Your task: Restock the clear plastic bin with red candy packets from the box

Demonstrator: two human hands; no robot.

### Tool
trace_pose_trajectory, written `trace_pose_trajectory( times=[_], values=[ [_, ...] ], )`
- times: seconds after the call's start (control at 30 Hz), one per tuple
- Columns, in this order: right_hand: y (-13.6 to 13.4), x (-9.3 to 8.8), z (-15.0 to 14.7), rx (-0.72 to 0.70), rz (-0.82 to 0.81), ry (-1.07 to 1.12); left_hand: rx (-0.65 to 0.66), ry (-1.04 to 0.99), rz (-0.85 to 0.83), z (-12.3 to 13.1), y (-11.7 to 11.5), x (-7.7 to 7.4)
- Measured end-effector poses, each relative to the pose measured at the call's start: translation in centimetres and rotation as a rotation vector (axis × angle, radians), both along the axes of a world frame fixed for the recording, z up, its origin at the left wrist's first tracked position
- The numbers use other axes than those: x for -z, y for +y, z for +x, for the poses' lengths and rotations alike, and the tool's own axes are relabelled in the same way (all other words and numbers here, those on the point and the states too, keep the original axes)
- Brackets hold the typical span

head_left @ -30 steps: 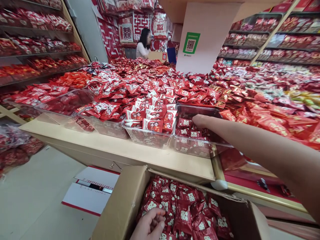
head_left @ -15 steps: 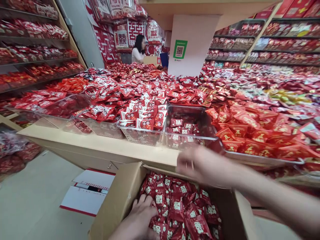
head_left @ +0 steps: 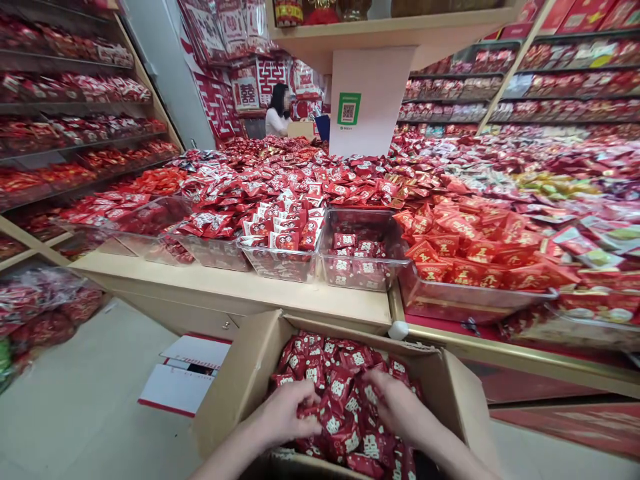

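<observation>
Left hand (head_left: 287,415) and right hand (head_left: 400,403) among the red packets (head_left: 339,388)

From here I see both hands inside the open carton (head_left: 245,390), where the packets lie heaped. On the left, the fingers curl loosely against the pile; on the right, they dip in, tips hard to make out — I cannot tell whether either hand grasps a packet. Beyond the carton, on the desk (head_left: 270,287), a clear bin (head_left: 383,227) holds similar packets — well below its rim.
</observation>
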State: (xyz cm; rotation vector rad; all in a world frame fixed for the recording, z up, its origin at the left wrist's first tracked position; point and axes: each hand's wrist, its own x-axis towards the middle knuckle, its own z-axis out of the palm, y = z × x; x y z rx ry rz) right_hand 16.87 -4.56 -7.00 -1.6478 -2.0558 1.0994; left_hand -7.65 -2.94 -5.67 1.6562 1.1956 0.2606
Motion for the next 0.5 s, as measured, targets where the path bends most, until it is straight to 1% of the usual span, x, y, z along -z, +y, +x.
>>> trace_pose_trajectory(
  times=[0.07,0.1,0.17,0.23,0.3,0.37,0.43,0.5],
  values=[
    [0.7,-1.1,0.9,0.152,0.045,0.202,-0.187,-0.199,-0.102,0.5,-0.1,-0.4],
    [0.9,-1.6,1.1,0.216,0.048,0.329,-0.258,-0.311,-0.151,1.0,-0.1,-0.7],
    [1.3,-2.9,0.9,0.310,-0.008,0.598,-0.340,-0.517,-0.253,2.2,0.0,-1.3],
    [1.3,-4.2,0.2,0.360,-0.097,0.822,-0.366,-0.620,-0.301,3.7,0.3,-2.0],
    [1.0,-5.2,-0.7,0.365,-0.147,0.938,-0.375,-0.667,-0.283,5.1,0.5,-2.9],
    [0.6,-5.7,-1.5,0.325,-0.136,0.961,-0.356,-0.679,-0.238,6.1,0.6,-3.6],
    [0.2,-5.9,-2.0,0.289,-0.103,0.942,-0.326,-0.666,-0.198,6.7,0.6,-4.1],
    [-0.1,-5.7,-2.2,0.319,-0.096,0.943,-0.320,-0.658,-0.186,7.0,0.5,-4.3]
  ],
)
